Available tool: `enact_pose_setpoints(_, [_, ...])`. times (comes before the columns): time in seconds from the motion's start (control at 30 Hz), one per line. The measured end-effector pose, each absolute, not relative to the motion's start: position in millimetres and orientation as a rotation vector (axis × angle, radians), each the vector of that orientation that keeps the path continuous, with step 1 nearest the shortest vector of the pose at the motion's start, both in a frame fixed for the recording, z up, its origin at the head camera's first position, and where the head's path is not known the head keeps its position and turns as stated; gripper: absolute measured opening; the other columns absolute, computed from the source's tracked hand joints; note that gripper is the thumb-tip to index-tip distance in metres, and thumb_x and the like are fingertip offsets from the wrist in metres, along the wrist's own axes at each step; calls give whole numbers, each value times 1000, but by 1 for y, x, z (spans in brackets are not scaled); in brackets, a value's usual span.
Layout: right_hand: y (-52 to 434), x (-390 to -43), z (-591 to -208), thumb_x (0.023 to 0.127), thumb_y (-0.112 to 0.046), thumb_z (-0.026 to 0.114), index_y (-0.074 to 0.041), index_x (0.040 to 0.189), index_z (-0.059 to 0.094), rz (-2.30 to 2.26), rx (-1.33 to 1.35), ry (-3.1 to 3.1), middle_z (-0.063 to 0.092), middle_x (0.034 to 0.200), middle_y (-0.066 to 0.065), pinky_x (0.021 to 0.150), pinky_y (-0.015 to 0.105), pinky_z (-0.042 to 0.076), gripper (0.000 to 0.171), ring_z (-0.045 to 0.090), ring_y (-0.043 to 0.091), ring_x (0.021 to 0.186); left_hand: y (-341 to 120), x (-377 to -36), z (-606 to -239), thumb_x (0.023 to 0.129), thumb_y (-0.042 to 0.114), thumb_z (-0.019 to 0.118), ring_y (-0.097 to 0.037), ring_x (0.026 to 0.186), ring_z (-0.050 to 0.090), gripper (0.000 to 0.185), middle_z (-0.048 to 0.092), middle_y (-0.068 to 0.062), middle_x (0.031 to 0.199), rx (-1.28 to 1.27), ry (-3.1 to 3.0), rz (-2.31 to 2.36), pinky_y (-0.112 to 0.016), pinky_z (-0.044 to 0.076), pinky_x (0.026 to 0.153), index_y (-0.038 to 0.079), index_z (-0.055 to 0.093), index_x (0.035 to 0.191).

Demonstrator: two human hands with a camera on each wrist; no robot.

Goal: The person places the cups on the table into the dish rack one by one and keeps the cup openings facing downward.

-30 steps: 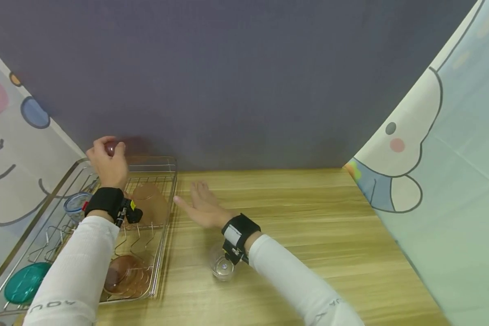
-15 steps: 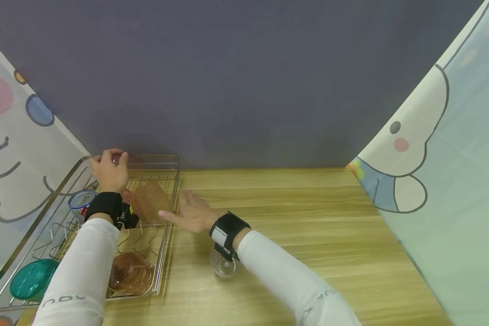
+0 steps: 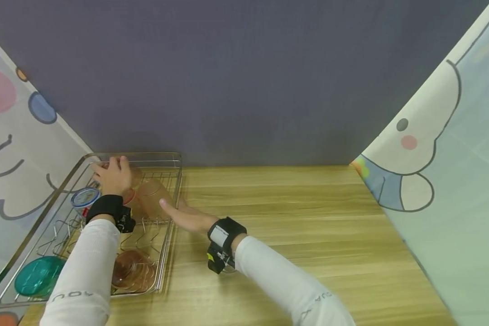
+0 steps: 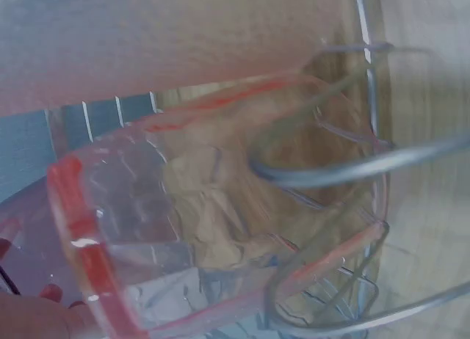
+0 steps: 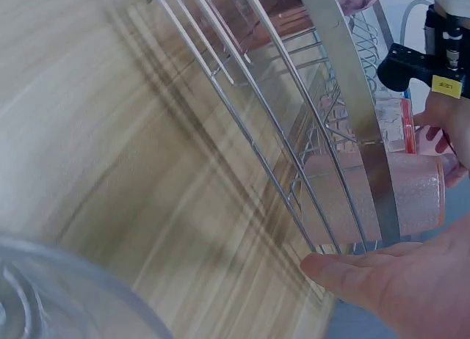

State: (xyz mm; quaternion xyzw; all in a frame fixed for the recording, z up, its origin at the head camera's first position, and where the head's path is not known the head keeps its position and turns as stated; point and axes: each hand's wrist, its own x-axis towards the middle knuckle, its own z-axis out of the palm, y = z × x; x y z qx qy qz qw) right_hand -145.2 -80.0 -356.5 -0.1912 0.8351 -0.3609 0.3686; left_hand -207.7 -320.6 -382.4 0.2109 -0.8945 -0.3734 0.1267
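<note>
Two hands: both are seen at the far end of the wire rack [image 3: 169, 226].
Left hand [image 3: 113, 175]: fingers are curled over a pink cup [image 3: 133, 177] inside the rack's far corner; in the left wrist view a ribbed pink cup [image 4: 213, 221] is seen up close among wire prongs.
Right hand [image 3: 183, 215]: fingers are held straight and relaxed, nothing gripped; the fingertips [image 5: 330, 269] are laid against the rack's right rim, just beside the second pink cup [image 3: 155, 199].
Pink cups: two are counted at the far end, touching each other.
Pink dishes [image 3: 132, 271]: a stack is seen at the rack's near end; the count cannot be told.
Other rack items: one blue-rimmed lid [image 3: 84, 198] and one teal lid [image 3: 38, 281] are placed along the left side.
Clear glass [image 5: 66, 295]: one is seen on the table under the right wrist, mostly hidden in the head view.
Edges: the rack's right rim is raised on thin wires; the middle prongs are left unfilled.
Surface: a wooden table [image 3: 301, 217] is left bare to the right of the rack.
Room: a dark wall is seen behind, printed curtains [image 3: 444, 181] at both sides.
</note>
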Motion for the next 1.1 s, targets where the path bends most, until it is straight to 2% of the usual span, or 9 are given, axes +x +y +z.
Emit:
enact_pose_setpoints(0.17, [-79,-145,-362,81,-79,9,-18,150,-2,-931,-480,2136,-4,157,1,115,50,17,92,9,27,144,-321,-209,-388,96,49,-4,-60,126,-2,73,-6,-42,140,545,-2771,-1033,-71,12,98,-5,22,139])
enact_pose_setpoints(0.2, [-79,-145,-364,82,-79,10,-17,150,-3,-930,-479,2139,-3,157,2,115,50,18,93,10,27,144,-320,-209,-388,96,48,-4,-61,127,-4,73,-10,-42,140,532,-2790,-1034,-72,11,98,-5,21,139])
enact_pose_setpoints(0.3, [-78,-143,-368,81,-79,12,-17,149,-4,-910,-476,2154,0,157,3,115,49,20,94,14,27,143,-318,-209,-390,97,45,-1,-61,126,-5,69,-10,-43,140,476,-2823,-1002,-72,11,97,-4,22,139])
enact_pose_setpoints(0.47, [-76,-141,-372,80,-81,11,-17,149,-5,-869,-472,2171,1,156,3,115,48,20,95,17,28,142,-318,-207,-398,101,33,10,-59,121,5,52,5,-43,133,354,-2831,-876,-68,18,91,-3,30,133])
enact_pose_setpoints(0.6, [-75,-139,-371,81,-80,10,-18,150,-3,-870,-469,2163,-1,156,1,116,48,16,94,14,26,143,-320,-206,-407,102,31,19,-61,118,13,46,12,-42,132,315,-2812,-789,-68,26,86,0,33,133])
enact_pose_setpoints(0.87, [-77,-137,-374,83,-78,12,-16,150,-1,-873,-496,2171,0,156,4,116,46,16,92,11,25,144,-324,-205,-412,101,37,28,-61,121,18,49,15,-39,135,310,-2841,-757,-72,31,84,3,32,136])
enact_pose_setpoints(1.1, [-77,-136,-378,82,-78,11,-14,150,-1,-847,-528,2170,3,156,7,116,47,17,94,12,25,144,-325,-208,-415,98,48,25,-61,120,21,62,18,-38,137,316,-2823,-758,-71,27,91,2,27,139])
